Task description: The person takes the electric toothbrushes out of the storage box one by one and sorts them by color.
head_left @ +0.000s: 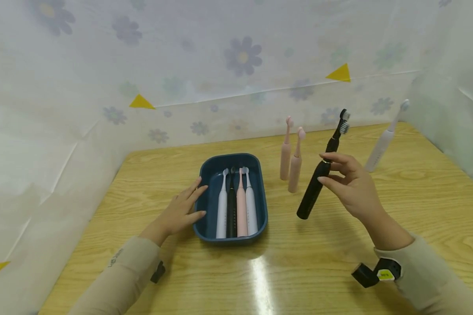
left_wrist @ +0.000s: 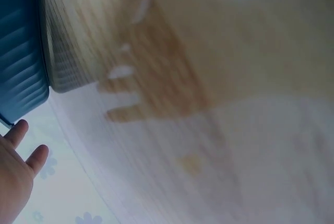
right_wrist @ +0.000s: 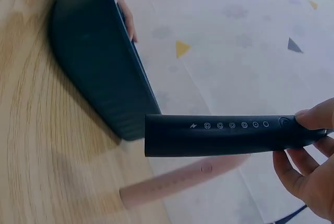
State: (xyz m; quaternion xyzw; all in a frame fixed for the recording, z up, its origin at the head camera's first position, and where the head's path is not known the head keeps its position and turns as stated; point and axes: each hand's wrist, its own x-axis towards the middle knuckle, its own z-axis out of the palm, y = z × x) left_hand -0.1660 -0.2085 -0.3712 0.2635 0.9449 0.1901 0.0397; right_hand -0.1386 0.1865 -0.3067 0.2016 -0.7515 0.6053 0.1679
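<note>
My right hand (head_left: 352,186) pinches a black electric toothbrush (head_left: 313,190) near the top of its handle, tilted with the brush head up. In the right wrist view, a row of small icons runs along that handle (right_wrist: 219,135). A second black brush head (head_left: 344,114) shows just behind, its lower part hidden by the toothbrush and hand. The blue tray (head_left: 197,227) holds a white toothbrush (head_left: 222,210), a black one (head_left: 231,212), a pink one (head_left: 241,214) and another white one (head_left: 251,210), side by side. My left hand (head_left: 179,210) rests with extended fingers at the tray's left rim.
Two pink toothbrushes (head_left: 285,162) (head_left: 294,173) stand upright right of the tray. A white toothbrush (head_left: 379,148) stands farther right. The wooden table (head_left: 299,271) ends at a flower-patterned sheet (head_left: 205,96) at the back, with more sheeting at the sides.
</note>
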